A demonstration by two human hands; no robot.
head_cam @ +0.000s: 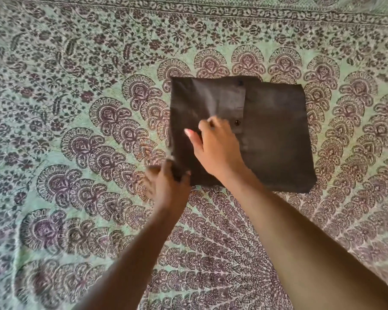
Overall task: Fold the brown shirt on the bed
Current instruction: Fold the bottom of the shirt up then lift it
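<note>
The brown shirt (276,130) lies folded into a rough rectangle on the bed, its button placket showing near the middle. My left hand (166,184) grips the shirt's near left corner, thumb over the cloth and fingers blurred at the edge. My right hand (213,146) rests on top of the shirt's left half, its fingers curled and pinching a fold of fabric next to the placket. Both forearms reach in from the bottom of the view.
The bed is covered by a green sheet (76,108) printed with dark purple floral and fan motifs, with a border band along the far edge (211,12). The sheet spreads wide on every side of the shirt.
</note>
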